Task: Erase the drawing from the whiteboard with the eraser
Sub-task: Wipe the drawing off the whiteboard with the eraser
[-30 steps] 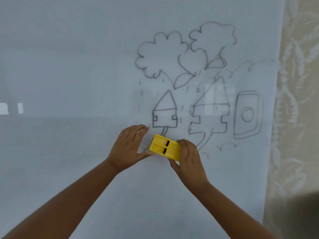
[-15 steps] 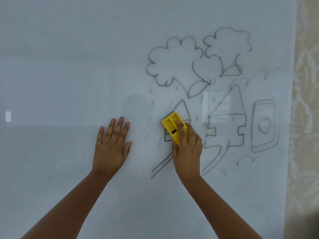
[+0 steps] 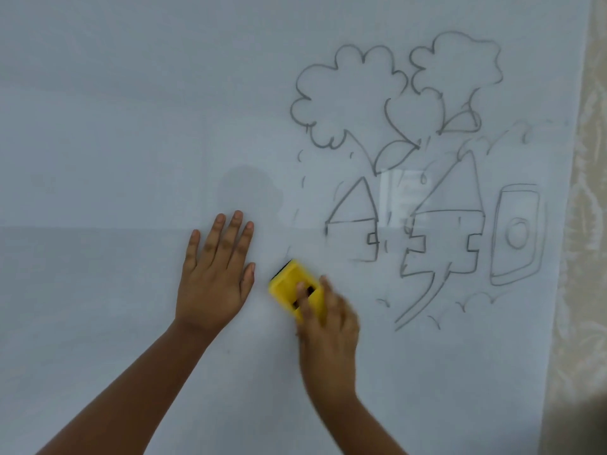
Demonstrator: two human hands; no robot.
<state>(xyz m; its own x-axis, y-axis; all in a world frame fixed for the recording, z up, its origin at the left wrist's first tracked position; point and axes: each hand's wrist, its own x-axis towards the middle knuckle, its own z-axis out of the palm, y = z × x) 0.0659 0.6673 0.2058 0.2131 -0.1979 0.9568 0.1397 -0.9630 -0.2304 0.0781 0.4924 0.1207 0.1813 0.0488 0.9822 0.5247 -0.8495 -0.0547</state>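
Observation:
A white whiteboard [image 3: 131,126] fills the view. Its right half carries a grey line drawing [image 3: 404,178] of two clouds, leaves, two small houses, a lightning shape and a rounded box. My right hand [image 3: 328,323] presses a yellow eraser [image 3: 289,287] flat against the board, below and left of the left house; the hand is blurred by motion. The lower left part of that house is wiped away. My left hand [image 3: 216,270] lies flat on the board with fingers spread, just left of the eraser and holding nothing.
The whiteboard's right edge [image 3: 571,224] runs down the right side, and beyond it hangs a beige patterned curtain [image 3: 588,257]. A faint window reflection [image 3: 400,195] shows between the two houses.
My right hand has swept the eraser down and to the left from the left house, wiping away its lower left corner and the lines beneath it. My left hand stays flat on the board.

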